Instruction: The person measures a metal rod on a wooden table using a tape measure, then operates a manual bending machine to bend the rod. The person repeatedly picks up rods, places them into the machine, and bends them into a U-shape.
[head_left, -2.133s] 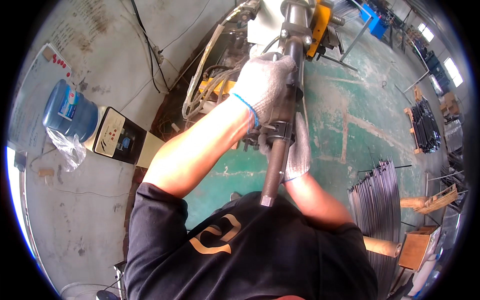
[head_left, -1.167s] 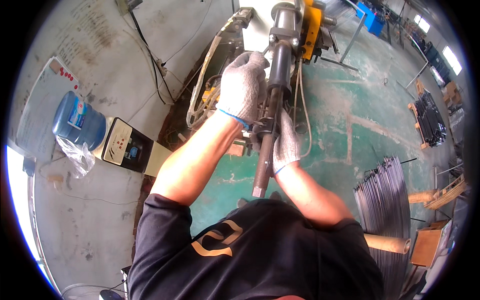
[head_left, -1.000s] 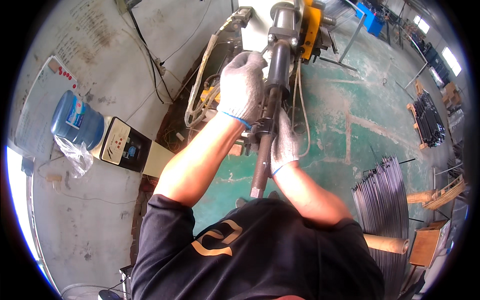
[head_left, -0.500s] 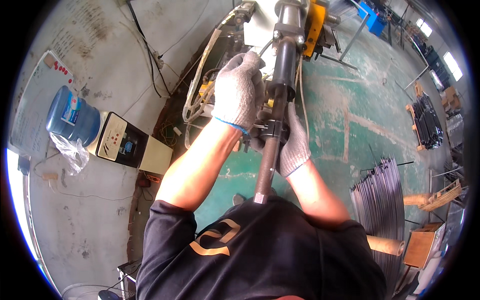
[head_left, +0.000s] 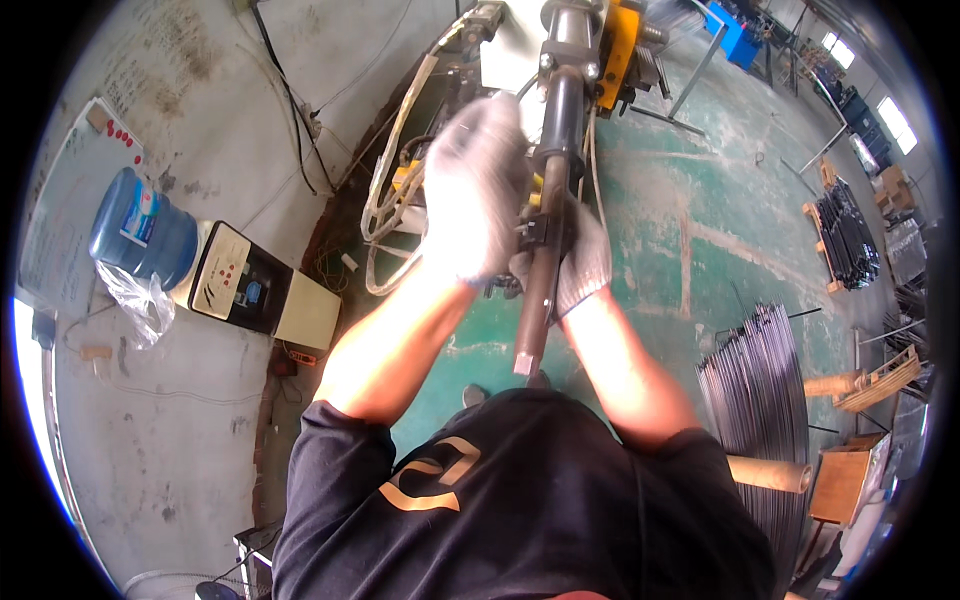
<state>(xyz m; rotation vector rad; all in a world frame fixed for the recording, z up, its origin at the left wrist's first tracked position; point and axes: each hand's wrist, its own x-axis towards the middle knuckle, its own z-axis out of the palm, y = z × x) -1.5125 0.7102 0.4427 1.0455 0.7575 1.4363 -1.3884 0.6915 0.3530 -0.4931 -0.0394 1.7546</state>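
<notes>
A long threaded rod runs toward my body from a black cylinder on a machine. A dark collar sits around the rod. My right hand, in a grey knit glove, wraps around the collar from the right and below; its fingers partly pass behind the rod. My left hand, gloved the same way, is raised just left of the rod and cylinder. Motion smears its fingers, so what they hold, if anything, does not show. The rod's near end is a squared tip, close to my shirt.
Hoses and a yellow machine part flank the cylinder. At left stands a water dispenser with a blue bottle by the wall. A bundle of metal rods and a cardboard tube lie at right.
The rod's near end and the collar have shifted slightly up in the view, away from my body. My left hand has blurred with motion beside the cylinder; my right hand stays at the collar.
</notes>
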